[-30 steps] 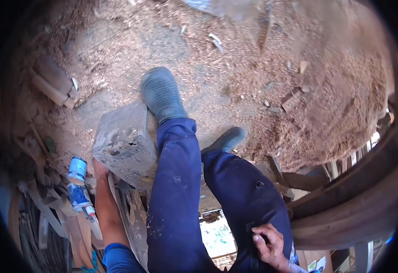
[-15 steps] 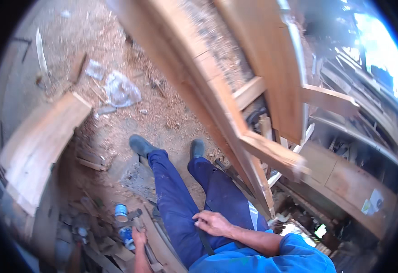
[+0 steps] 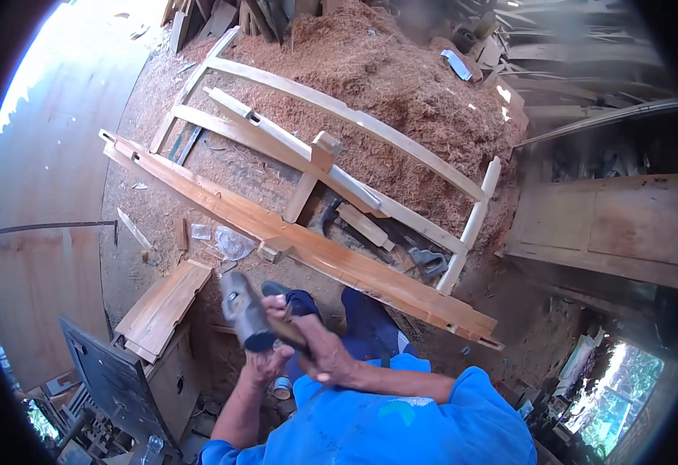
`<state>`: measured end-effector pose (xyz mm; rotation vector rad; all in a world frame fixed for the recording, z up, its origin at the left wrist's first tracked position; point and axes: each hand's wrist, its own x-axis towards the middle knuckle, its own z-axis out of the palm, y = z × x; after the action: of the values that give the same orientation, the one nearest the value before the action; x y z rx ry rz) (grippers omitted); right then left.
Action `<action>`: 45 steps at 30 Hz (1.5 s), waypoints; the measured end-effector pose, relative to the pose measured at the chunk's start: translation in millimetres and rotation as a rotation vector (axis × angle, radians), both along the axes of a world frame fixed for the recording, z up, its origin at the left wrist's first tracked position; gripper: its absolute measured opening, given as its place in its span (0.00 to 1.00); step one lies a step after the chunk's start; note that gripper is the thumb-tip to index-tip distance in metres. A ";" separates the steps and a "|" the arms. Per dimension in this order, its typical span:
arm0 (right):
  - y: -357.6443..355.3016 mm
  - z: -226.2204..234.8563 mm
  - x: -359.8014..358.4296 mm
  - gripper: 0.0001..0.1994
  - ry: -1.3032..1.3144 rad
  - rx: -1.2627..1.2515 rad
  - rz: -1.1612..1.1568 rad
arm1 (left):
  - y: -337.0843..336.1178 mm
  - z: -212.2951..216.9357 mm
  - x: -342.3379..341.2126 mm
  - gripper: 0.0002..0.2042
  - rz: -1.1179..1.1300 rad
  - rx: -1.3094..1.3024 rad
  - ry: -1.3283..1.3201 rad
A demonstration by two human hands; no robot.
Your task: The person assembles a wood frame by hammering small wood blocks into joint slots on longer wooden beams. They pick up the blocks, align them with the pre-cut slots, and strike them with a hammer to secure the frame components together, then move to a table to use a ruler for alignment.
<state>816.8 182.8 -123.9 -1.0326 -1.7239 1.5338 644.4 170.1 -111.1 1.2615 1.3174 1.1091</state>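
Sawdust-strewn workshop floor (image 3: pixel 153 205), with a hammer (image 3: pixel 248 311) held up over its near edge, in front of the person's body.
The right hand (image 3: pixel 325 350) is curled round the hammer's wooden handle; the left hand (image 3: pixel 265 364) sits just below the grey metal head, its fingers partly hidden, so I cannot tell whether it grips or only touches. Beyond the hands, a long reddish-brown beam (image 3: pixel 331 258) lies slantwise, slots cut near its ends, and past it a pale wooden frame (image 3: pixel 362 118). Near the frame's right-hand end lies a saw with a grey handle (image 3: pixel 430 263). Planks (image 3: pixel 165 302) rest left of the hammer, beside a clear plastic bag (image 3: pixel 234 244). Toward the floor's far edge rises a sawdust heap (image 3: pixel 409 93).
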 end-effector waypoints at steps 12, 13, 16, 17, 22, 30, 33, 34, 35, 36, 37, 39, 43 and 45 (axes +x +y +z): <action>131.4 -71.0 118.1 0.27 -0.564 0.021 -0.306 | 263.5 -129.1 2.5 0.64 0.131 0.065 0.428; 139.9 -80.4 126.3 0.30 -0.621 0.000 -0.287 | 278.8 -146.4 25.9 0.61 0.085 0.087 0.354; 161.8 -110.4 141.1 0.27 -0.712 0.032 -0.362 | 307.4 -164.6 78.3 0.53 0.019 0.150 0.154; 154.8 -112.2 119.6 0.27 -0.706 0.009 -0.275 | 293.3 -190.2 62.4 0.49 0.146 0.232 0.224; 180.9 -108.7 102.7 0.27 -0.742 0.007 -0.211 | 324.1 -180.6 81.6 0.33 0.153 0.208 0.075; 185.3 -101.1 105.8 0.27 -0.771 -0.022 -0.175 | 320.5 -184.0 80.0 0.25 0.181 0.151 -0.204; 179.5 -76.8 113.6 0.27 -0.760 -0.014 -0.219 | 316.8 -179.1 74.6 0.25 0.178 0.048 -0.242; 176.2 -65.2 117.1 0.27 -0.738 -0.010 -0.261 | 318.7 -171.7 73.4 0.25 0.173 0.086 -0.197; 173.2 -52.4 120.0 0.27 -0.704 -0.005 -0.296 | 317.2 -164.9 74.4 0.25 0.176 0.117 -0.152; 171.8 -44.4 120.3 0.28 -0.610 -0.010 -0.351 | 323.8 -163.2 69.5 0.25 0.181 0.182 -0.150; 168.4 -39.6 119.3 0.28 -0.515 -0.026 -0.376 | 316.2 -159.2 59.9 0.26 0.209 0.176 -0.077; 167.3 -25.1 122.1 0.15 -0.358 0.179 -0.454 | 321.1 -167.0 70.4 0.26 0.214 0.127 -0.299; 169.3 -49.8 117.4 0.18 -0.410 0.281 -0.446 | 314.9 -163.4 68.9 0.26 0.257 0.094 -0.199; 186.0 -65.5 128.8 0.19 -0.679 0.216 -0.287 | 325.5 -147.8 67.3 0.25 0.244 0.111 -0.243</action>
<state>945.6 368.8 -189.4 -1.7224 -1.9968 0.8355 711.7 495.7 -258.9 1.0235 1.2598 1.4757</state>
